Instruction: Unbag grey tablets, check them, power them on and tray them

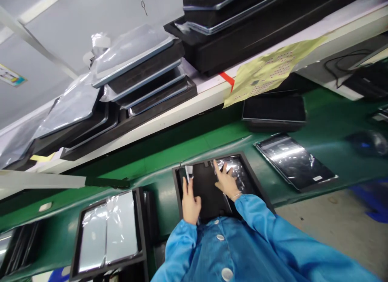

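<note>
Green matting is covering the surface (163, 201), which is running aslant beneath a shelf (212, 96) stacked with film-wrapped panels (130, 51). Yellow paper (269, 69) is hanging over the shelf's edge. Directly before me, a rectangular black tray (256, 180) is lying on the surface, and a flat black panel (206, 189) is sitting inside it, between my two hands. Its long axis is apparently pointing away from my body towards the shelf, though my jacket (212, 241) is hiding the near end.

My left grip (190, 205) is resting at the panel's left side, index and middle fingers pointing at a pale strip (189, 170) just beyond them; whether those fingertips are pinching the strip, I cannot tell. My right grip (227, 183) is reaching farther up, released and spread, over the panel's right side, where crinkled clear film (242, 172) is lying. So the left hand is nearer the strip, the right nearer the film.

Well to my left, another tray (140, 221) is holding two pale panels (121, 229); to my right, a glossy dark panel (294, 160) is lying slanted.
</note>
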A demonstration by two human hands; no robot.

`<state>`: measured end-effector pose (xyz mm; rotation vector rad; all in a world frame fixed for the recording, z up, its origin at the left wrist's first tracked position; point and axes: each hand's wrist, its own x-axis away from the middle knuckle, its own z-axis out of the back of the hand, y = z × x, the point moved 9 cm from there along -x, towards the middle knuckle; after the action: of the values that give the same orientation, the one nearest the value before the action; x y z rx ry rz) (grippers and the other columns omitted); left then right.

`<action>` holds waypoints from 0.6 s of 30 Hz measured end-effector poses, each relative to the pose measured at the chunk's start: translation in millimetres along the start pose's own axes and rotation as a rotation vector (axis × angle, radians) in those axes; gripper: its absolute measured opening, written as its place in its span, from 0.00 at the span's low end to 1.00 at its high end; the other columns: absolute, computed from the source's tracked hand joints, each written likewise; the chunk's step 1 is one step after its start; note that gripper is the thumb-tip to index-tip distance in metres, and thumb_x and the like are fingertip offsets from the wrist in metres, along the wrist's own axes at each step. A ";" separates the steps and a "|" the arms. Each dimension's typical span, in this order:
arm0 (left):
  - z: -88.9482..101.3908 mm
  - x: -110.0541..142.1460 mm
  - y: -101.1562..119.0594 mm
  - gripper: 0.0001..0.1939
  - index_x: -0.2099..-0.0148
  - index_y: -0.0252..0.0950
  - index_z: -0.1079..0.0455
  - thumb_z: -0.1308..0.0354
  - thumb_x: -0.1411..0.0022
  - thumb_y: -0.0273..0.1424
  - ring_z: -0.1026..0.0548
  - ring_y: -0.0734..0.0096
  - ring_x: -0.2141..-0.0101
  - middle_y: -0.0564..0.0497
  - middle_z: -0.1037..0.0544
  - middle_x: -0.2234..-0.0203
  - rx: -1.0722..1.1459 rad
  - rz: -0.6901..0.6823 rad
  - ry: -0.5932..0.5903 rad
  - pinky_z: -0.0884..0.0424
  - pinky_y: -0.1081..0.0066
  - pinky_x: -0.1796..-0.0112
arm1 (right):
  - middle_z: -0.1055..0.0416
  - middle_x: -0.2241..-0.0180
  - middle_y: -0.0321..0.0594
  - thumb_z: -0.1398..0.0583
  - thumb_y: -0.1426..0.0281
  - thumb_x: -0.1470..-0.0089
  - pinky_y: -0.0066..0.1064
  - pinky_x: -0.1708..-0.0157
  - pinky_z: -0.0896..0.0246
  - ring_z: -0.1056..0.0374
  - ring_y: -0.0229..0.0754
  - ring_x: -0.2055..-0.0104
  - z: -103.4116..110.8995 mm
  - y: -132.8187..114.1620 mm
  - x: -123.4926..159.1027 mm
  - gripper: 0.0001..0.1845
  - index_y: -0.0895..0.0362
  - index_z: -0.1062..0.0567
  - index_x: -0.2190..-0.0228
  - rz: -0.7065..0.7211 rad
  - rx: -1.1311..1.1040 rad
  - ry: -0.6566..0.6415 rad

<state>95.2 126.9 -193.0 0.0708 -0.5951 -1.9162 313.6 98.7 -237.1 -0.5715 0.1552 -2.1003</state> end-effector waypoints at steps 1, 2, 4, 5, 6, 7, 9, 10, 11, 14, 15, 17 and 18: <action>18.7 5.1 -17.2 0.46 0.23 0.47 0.59 0.50 0.41 0.21 0.32 0.50 0.35 0.44 0.58 0.24 0.068 0.062 0.055 0.25 0.60 0.45 | 0.49 0.29 0.54 0.35 0.64 0.41 0.55 0.45 0.32 0.42 0.66 0.33 12.6 7.2 4.9 0.51 0.47 0.57 0.28 0.016 -0.031 0.022; 35.4 9.7 -36.1 0.46 0.23 0.48 0.57 0.50 0.41 0.21 0.26 0.51 0.40 0.45 0.49 0.26 0.122 0.130 0.098 0.23 0.61 0.47 | 0.45 0.31 0.54 0.36 0.67 0.42 0.48 0.48 0.30 0.37 0.63 0.36 26.4 18.1 10.0 0.52 0.48 0.59 0.28 0.028 -0.066 0.047; 59.6 15.3 -69.9 0.43 0.24 0.48 0.52 0.50 0.39 0.22 0.20 0.52 0.48 0.46 0.34 0.32 0.201 0.210 0.129 0.23 0.59 0.48 | 0.28 0.41 0.52 0.41 0.67 0.39 0.39 0.53 0.29 0.25 0.55 0.49 53.6 51.0 19.2 0.49 0.51 0.62 0.27 0.006 -0.140 0.090; 67.9 16.2 -82.9 0.40 0.25 0.48 0.49 0.49 0.37 0.24 0.19 0.53 0.49 0.48 0.30 0.35 0.235 0.219 0.128 0.23 0.58 0.48 | 0.23 0.48 0.52 0.44 0.65 0.38 0.39 0.56 0.29 0.22 0.54 0.55 65.8 71.0 22.8 0.45 0.54 0.59 0.27 -0.030 -0.169 0.111; 74.7 16.1 -93.5 0.37 0.26 0.48 0.46 0.49 0.35 0.25 0.20 0.54 0.47 0.50 0.27 0.37 0.269 0.214 0.131 0.24 0.58 0.46 | 0.21 0.55 0.51 0.47 0.64 0.36 0.39 0.60 0.30 0.22 0.55 0.60 76.0 91.2 25.6 0.39 0.56 0.53 0.28 -0.076 -0.190 0.127; 80.3 15.6 -102.0 0.33 0.28 0.48 0.41 0.49 0.34 0.27 0.21 0.56 0.45 0.53 0.26 0.38 0.299 0.205 0.140 0.25 0.58 0.43 | 0.20 0.63 0.53 0.49 0.63 0.34 0.42 0.63 0.31 0.22 0.58 0.65 84.0 110.8 27.5 0.35 0.59 0.47 0.30 -0.129 -0.203 0.135; 87.5 14.1 -113.8 0.26 0.33 0.47 0.33 0.48 0.32 0.30 0.26 0.59 0.40 0.55 0.25 0.39 0.354 0.198 0.168 0.29 0.58 0.39 | 0.22 0.69 0.58 0.53 0.58 0.31 0.45 0.65 0.34 0.24 0.61 0.69 95.5 142.4 28.3 0.33 0.65 0.39 0.34 -0.207 -0.237 0.150; 89.5 13.5 -116.8 0.24 0.35 0.46 0.30 0.48 0.31 0.31 0.27 0.59 0.38 0.55 0.24 0.39 0.383 0.199 0.185 0.31 0.58 0.38 | 0.22 0.69 0.62 0.53 0.55 0.31 0.46 0.65 0.35 0.25 0.62 0.70 99.4 153.8 27.1 0.35 0.66 0.37 0.35 -0.228 -0.262 0.153; 90.9 13.4 -117.8 0.22 0.37 0.45 0.28 0.48 0.31 0.31 0.28 0.59 0.38 0.54 0.23 0.40 0.412 0.201 0.204 0.32 0.58 0.37 | 0.22 0.67 0.65 0.50 0.53 0.32 0.47 0.64 0.35 0.25 0.62 0.69 102.8 162.6 25.1 0.35 0.66 0.35 0.36 -0.237 -0.290 0.154; 94.3 17.4 -108.7 0.19 0.43 0.40 0.23 0.47 0.32 0.33 0.27 0.58 0.39 0.50 0.21 0.43 0.501 0.200 0.260 0.33 0.57 0.36 | 0.21 0.65 0.68 0.40 0.55 0.36 0.48 0.61 0.37 0.25 0.62 0.66 114.6 178.5 21.8 0.27 0.64 0.22 0.47 -0.255 -0.385 0.146; 96.0 20.9 -101.6 0.19 0.43 0.39 0.22 0.47 0.32 0.34 0.26 0.58 0.39 0.48 0.21 0.43 0.533 0.195 0.277 0.34 0.57 0.36 | 0.21 0.66 0.67 0.38 0.57 0.38 0.49 0.61 0.37 0.26 0.62 0.66 119.6 181.5 24.2 0.22 0.63 0.19 0.54 -0.272 -0.420 0.142; 101.0 30.7 -82.0 0.20 0.43 0.37 0.23 0.47 0.31 0.37 0.27 0.57 0.39 0.47 0.21 0.43 0.596 0.183 0.302 0.34 0.56 0.36 | 0.21 0.70 0.64 0.37 0.57 0.39 0.50 0.63 0.36 0.26 0.60 0.68 130.1 183.6 37.1 0.18 0.59 0.17 0.63 -0.316 -0.499 0.128; 104.5 36.5 -69.5 0.21 0.42 0.37 0.23 0.47 0.31 0.39 0.27 0.57 0.38 0.47 0.22 0.42 0.622 0.175 0.311 0.34 0.56 0.36 | 0.21 0.70 0.63 0.36 0.56 0.40 0.50 0.65 0.34 0.25 0.59 0.69 134.8 183.7 47.7 0.17 0.57 0.17 0.64 -0.348 -0.553 0.127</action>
<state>-12.4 154.2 -123.9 0.6775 -0.9267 -1.4536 492.1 -30.0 -161.0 -0.8348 0.7739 -2.4383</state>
